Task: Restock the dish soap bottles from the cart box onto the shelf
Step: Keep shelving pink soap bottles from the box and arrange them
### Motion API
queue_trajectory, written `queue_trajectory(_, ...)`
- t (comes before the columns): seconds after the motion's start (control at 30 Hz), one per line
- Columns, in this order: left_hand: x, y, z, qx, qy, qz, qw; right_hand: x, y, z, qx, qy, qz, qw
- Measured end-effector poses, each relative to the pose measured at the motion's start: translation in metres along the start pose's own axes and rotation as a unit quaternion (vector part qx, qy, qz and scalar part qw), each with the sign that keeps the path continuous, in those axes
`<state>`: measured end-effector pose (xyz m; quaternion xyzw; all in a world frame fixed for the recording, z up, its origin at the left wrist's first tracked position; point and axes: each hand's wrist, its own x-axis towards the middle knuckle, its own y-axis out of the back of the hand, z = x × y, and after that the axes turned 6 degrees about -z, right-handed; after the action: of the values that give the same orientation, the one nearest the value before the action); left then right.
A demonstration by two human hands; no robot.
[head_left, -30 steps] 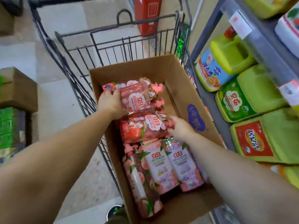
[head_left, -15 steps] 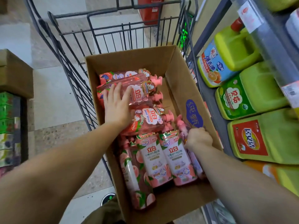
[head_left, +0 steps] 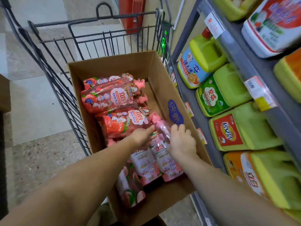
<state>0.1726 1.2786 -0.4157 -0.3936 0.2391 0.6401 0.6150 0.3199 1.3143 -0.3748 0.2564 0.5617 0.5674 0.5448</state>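
Head view: one wide-angle frame, looking down into a shopping cart beside a store shelf.
Cart: dark wire shopping cart (head_left: 68,51) standing on a pale tiled floor, its right side just beside the shelf.
Box: open brown cardboard box (head_left: 114,66) sitting in the cart, blue stamp on its inner right wall.
Stock in box: pink dish soap bottles with strawberry labels (head_left: 107,98) lie on their sides at the far end; pink dish soap bottles with peach labels (head_left: 143,167) lie at the near end.
Right hand: right hand (head_left: 181,141) has its fingers curled round a clear pink dish soap bottle with a pink cap (head_left: 161,128), tilted with its cap end raised above the others, inside the box near the right wall.
Left hand: left hand (head_left: 141,136) reaches across, fingertips touching the same bottle near its neck; whether it grasps anything cannot be told.
Shelf: grey metal shelf (head_left: 192,95) at right, with price tags on its edges.
Shelf stock: large green plastic detergent jugs (head_left: 228,88) stand in a row.
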Motion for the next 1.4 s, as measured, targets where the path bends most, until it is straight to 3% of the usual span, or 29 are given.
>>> queue_trajectory(0.13,0.002,-0.019,-0.007,-0.148,0.036,-0.063,0.986,-0.028,-0.015,-0.012,0.019,0.095,0.163,0.982)
queue_trajectory(0.27,0.008,-0.017,-0.02,-0.235,0.027,-0.084,0.968,-0.046,-0.037,-0.009,0.107,0.176,0.165,0.964)
queue_trajectory(0.33,0.009,-0.013,-0.025,-0.256,0.026,-0.087,0.962,-0.045,-0.044,0.0,0.227,0.182,0.095,0.952)
queue_trajectory(0.43,0.01,-0.006,-0.028,-0.248,0.024,-0.068,0.966,-0.029,-0.041,0.012,0.36,0.061,-0.006,0.931)
queue_trajectory(0.47,0.011,-0.003,-0.028,-0.237,0.021,-0.067,0.969,-0.019,-0.039,0.019,0.4,0.038,-0.078,0.913)
queue_trajectory(0.57,0.012,0.006,-0.021,-0.212,0.011,-0.064,0.975,0.009,-0.033,0.035,0.504,0.056,-0.355,0.786)
queue_trajectory(0.67,0.007,0.008,-0.005,-0.194,-0.003,-0.081,0.978,0.023,-0.028,0.037,0.469,0.113,-0.42,0.769)
queue_trajectory(0.83,0.001,0.013,0.011,-0.141,-0.045,-0.101,0.984,0.026,-0.02,0.032,0.531,0.088,-0.422,0.73)
queue_trajectory(0.93,-0.008,0.016,0.012,-0.121,-0.064,-0.117,0.984,0.026,-0.012,0.034,0.55,0.061,-0.405,0.728)
queue_trajectory(1.07,-0.026,0.014,-0.008,-0.038,-0.037,-0.185,0.981,0.021,0.003,0.03,0.666,0.03,-0.314,0.676)
queue_trajectory(1.2,-0.04,0.01,-0.023,-0.037,-0.039,-0.255,0.965,-0.001,0.022,0.027,0.754,-0.013,-0.232,0.615)
queue_trajectory(1.4,-0.072,0.003,-0.007,0.137,-0.085,-0.286,0.945,-0.063,0.037,0.03,0.781,-0.068,-0.131,0.607)
